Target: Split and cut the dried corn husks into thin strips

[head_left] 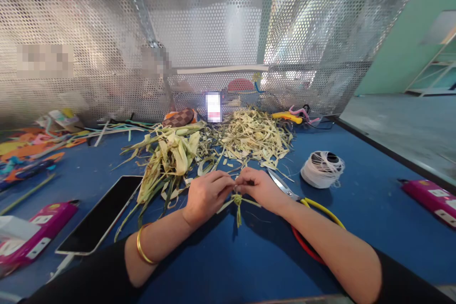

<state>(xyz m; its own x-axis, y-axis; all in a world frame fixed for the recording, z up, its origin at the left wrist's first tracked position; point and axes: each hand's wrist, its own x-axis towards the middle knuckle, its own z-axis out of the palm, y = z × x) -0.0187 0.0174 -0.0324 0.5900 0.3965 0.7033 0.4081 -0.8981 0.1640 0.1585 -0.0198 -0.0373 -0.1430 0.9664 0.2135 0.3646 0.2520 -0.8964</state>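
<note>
A small green plant-husk piece (238, 202) with a knot and a tail pointing down shows just below my fingertips. Pale strips stick out from it to both sides. My left hand (207, 197) is closed in a pinch at its top, and my right hand (262, 191) pinches there from the other side. The fingers hide the exact spot they grip. Scissors (283, 185) with yellow and red handles lie partly under my right forearm. Just beyond my hands lies a bundle of dried corn husks (178, 154).
Husk scraps (254, 137) are heaped at the back of the blue table (213, 266). White string on a spool (322, 169) stands to the right. A tablet-like black screen (101, 216) and magenta power strips (50, 225) lie at the sides. A perforated metal screen (221, 23) bounds the back.
</note>
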